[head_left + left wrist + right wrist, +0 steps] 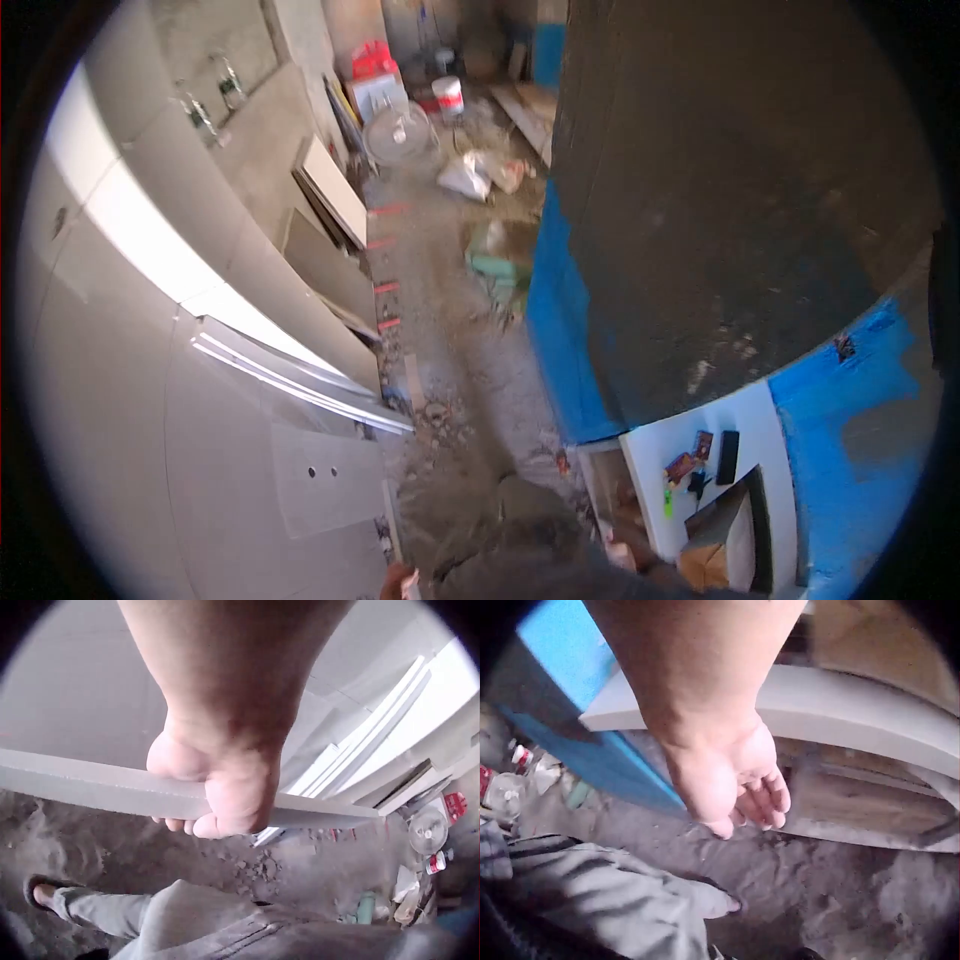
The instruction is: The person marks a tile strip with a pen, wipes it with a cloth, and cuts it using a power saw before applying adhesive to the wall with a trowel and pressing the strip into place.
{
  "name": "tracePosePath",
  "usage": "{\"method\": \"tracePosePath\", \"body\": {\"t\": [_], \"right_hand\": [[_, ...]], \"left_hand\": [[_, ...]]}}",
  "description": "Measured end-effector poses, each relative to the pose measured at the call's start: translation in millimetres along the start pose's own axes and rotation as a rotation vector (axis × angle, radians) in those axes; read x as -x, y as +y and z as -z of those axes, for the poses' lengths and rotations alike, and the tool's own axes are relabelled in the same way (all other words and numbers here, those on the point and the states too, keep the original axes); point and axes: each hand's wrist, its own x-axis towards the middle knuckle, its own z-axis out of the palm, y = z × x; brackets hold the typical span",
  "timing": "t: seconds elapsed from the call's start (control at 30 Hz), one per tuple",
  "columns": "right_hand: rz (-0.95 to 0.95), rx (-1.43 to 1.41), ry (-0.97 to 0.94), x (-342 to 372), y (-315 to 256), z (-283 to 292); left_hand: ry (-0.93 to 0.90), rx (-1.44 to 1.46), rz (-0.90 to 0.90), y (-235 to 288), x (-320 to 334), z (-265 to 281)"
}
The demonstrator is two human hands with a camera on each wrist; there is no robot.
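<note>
My left hand [232, 787] is wrapped over a long pale grey edge [90, 784], the heel of it on top and the fingertips showing just below, so I judge that the fingers take the underside while the palm keeps the edge from slipping. That edge runs low on my left, in front of my legs, with the broad grey surface [82, 690] beyond it; whether I am bearing weight or only steadying myself, I cannot tell. Two white strips [367, 711] lie across that side, pointing away from me, perhaps set there because the long surface gives them room. My right hand [742, 784] holds nothing: the fingers hang loosely bent, palm partly turned in, just beside the white counter [755, 425], and whether it touches the front there I can't make out. On the counter, a black block [728, 457] and a bright green item [667, 500] sit beside the cutout, likely put there to be within easy reach; a brown box [705, 565] shows in the opening. Farther off, boards [332, 190] lean against the left wall, apparently stood up so the dusty floor [425, 250] stays passable.
</note>
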Motion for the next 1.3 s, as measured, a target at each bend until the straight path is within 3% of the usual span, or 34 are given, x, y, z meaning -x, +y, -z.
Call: {"method": "tracePosePath", "body": {"t": [0.07, 0.1, 0.13, 0.2, 0.23, 0.33, 0.37, 0.47, 0.5, 0.57, 0.63, 0.73, 0.77, 0.83, 0.87, 0.9, 0.97, 1.0, 1.03, 1.1, 1.17, 1.3], "right_hand": [[0.015, 0.039, 0.151, -55, -42, 143], [-0.001, -0.107, 0.414, -86, -57, 201], [0.044, -0.302, 0.502, -68, -107, 308], [0.245, -0.249, 0.493, -138, -133, 442], [0.272, -0.343, 0.601, -163, -154, 505], [0.404, -0.458, 0.839, -244, -205, 664], [0.374, -0.491, 0.804, -267, -213, 707], [0.236, -0.512, 0.720, -317, -235, 783], [0.163, -0.423, 0.701, -332, -225, 776], [0.034, -0.153, 0.413, -352, -199, 760], [-0.031, -0.192, 0.239, -340, -194, 760], [-0.077, -0.347, 0.204, -375, -162, 730], [0.045, -0.113, 0.147, -387, -152, 729], [-0.024, -0.172, 0.013, -416, -147, 758], [-0.202, -0.477, -0.060, -434, -152, 779], [-0.363, -0.788, -0.135, -454, -168, 813], [-0.344, -0.811, -0.043, -467, -174, 910], [-0.333, -0.828, 0.092, -551, -148, 900], [-0.316, -0.836, 0.225, -553, -160, 978], [-0.476, -0.820, 0.406, -538, -160, 1099], [-0.453, -0.907, 0.568, -505, -164, 1237], [-0.452, -0.887, 0.703, -532, -130, 1394]], "left_hand": [[-0.220, 0.397, 0.306, 36, -43, 21], [-0.290, 0.557, 0.486, 96, -45, 58], [-0.245, 0.524, 0.448, 113, -69, 61], [-0.124, 0.557, 0.343, 132, -141, 48], [-0.053, 0.619, 0.280, 142, -179, 43], [-0.189, 0.406, 0.640, 216, -293, 86], [-0.196, 0.441, 0.639, 237, -329, 100], [-0.194, 0.568, 0.557, 309, -446, 152], [-0.203, 0.588, 0.544, 335, -479, 169], [-0.225, 0.595, 0.525, 393, -541, 213], [-0.242, 0.591, 0.491, 448, -609, 254], [-0.291, 0.571, 0.409, 539, -714, 309], [-0.310, 0.564, 0.387, 571, -747, 319], [-0.347, 0.551, 0.337, 636, -814, 336], [-0.363, 0.544, 0.318, 671, -845, 346], [-0.373, 0.542, 0.297, 704, -876, 357], [-0.387, 0.543, 0.272, 772, -931, 377], [-0.389, 0.531, 0.265, 800, -953, 393], [-0.397, 0.511, 0.255, 825, -976, 410], [-0.410, 0.501, 0.251, 870, -1022, 436], [-0.421, 0.506, 0.243, 920, -1064, 458], [-0.461, 0.554, 0.249, 1023, -1153, 475]]}}
